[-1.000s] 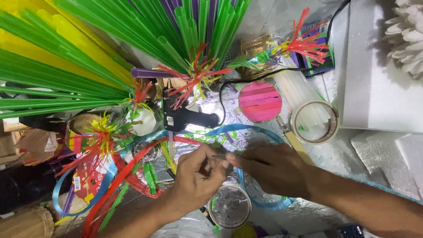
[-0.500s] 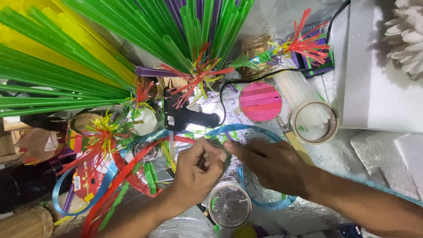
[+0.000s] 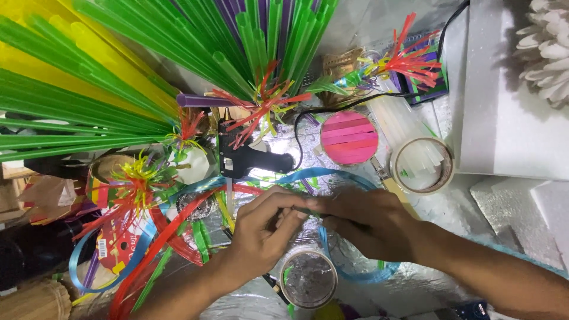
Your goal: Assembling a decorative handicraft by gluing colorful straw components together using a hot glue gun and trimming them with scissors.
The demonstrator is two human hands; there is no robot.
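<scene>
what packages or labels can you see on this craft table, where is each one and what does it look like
Red card pack: lower left under the flower made of straw strips, rounded, with a white barcode label and a punched hole.
Flat packet: upper right beside the white foam board, dark with purple and green stripes, partly hidden by red strips.
Brown paper bag: far left edge, crumpled.
No screens or signs in view.

The 2 hands meet at centre, left hand (image 3: 261,237) touching right hand (image 3: 367,219). A glue gun (image 3: 246,157) lies just behind them. A tape roll (image 3: 422,165) sits right of it. A round container (image 3: 308,278) lies directly before the hands.
</scene>
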